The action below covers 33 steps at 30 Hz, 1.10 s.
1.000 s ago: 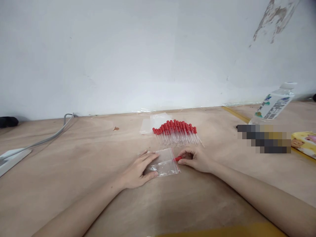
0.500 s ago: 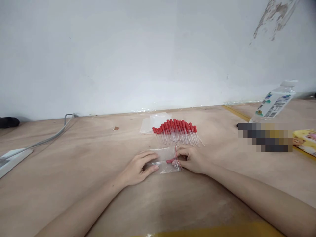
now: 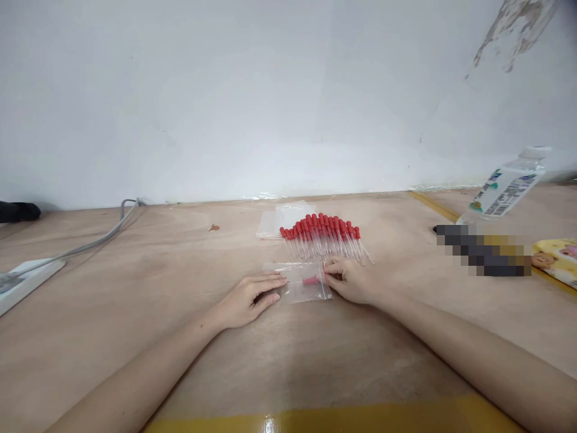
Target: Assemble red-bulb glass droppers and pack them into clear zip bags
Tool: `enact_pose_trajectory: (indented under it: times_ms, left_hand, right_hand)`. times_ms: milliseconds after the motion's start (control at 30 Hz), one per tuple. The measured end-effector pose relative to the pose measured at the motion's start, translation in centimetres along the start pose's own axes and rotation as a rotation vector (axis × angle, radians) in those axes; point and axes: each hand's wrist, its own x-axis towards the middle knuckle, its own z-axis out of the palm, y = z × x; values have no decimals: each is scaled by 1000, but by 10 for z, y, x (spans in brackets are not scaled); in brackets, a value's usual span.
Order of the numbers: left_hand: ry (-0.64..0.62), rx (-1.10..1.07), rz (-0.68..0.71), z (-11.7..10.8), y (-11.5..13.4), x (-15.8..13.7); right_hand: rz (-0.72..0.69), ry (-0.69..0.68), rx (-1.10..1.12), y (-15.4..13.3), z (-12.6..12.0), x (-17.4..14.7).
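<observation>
A clear zip bag (image 3: pixel 297 293) with a red line along its right edge lies flat on the wooden table. Inside it is a dropper with a red rubber bulb (image 3: pixel 310 281), its thin clear tube pointing left. My left hand (image 3: pixel 252 299) rests at the bag's left end, fingers stretched out and thumb apart, fingertips on the plastic. At the red-lined opening, my right hand (image 3: pixel 347 279) has thumb and fingers closed on the bag's edge. Just beyond the bag lies a row of red-bulbed droppers (image 3: pixel 322 231), bulbs facing the wall.
Flat clear bags (image 3: pixel 274 221) are stacked behind the droppers' left end. To the right stand a tilted plastic bottle (image 3: pixel 507 186), a blurred-out dark object (image 3: pixel 484 249) and a yellow packet (image 3: pixel 556 261). A grey cable (image 3: pixel 97 243) runs to a white power strip (image 3: pixel 36 279) on the left.
My right thumb and fingers have drawn back from the red bulb, which now lies free inside the bag. My left hand has slid slightly left, its fingers straighter.
</observation>
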Motion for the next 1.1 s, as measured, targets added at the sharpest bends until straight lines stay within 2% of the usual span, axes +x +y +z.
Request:
enact_pose_trajectory:
  times_ms: [67, 200, 300, 367, 467, 567, 633, 733, 867, 967, 1100]
  left_hand:
    - [-9, 23, -16, -1, 0, -1]
    - [-3, 36, -22, -1, 0, -2]
    - [35, 42, -20, 1, 0, -3]
    - [70, 55, -17, 2, 1, -3]
    - [86, 66, -27, 2, 1, -4]
    - [82, 64, -52, 2, 0, -4]
    - [93, 67, -65, 3, -1, -4]
    - [115, 86, -87, 4, -1, -5]
    - [121, 117, -124, 5, -2, -4]
    - [122, 118, -124, 6, -3, -4]
    - [111, 124, -130, 5, -3, -3]
  right_hand:
    - [1, -77, 10, 7, -15, 10]
    - [117, 216, -42, 27, -35, 49]
    - [164, 379, -180, 41, -32, 82]
    - [186, 394, -278, 47, -25, 99]
    - [264, 310, -371, 47, -18, 115]
    - [331, 246, -316, 44, -18, 123]
    - [366, 279, -233, 41, -22, 126]
    - [357, 360, 20, 38, -31, 125]
    - [225, 499, 502, 33, -41, 97]
    - [224, 595, 636, 32, -40, 60]
    - [304, 612, 759, 36, -26, 20]
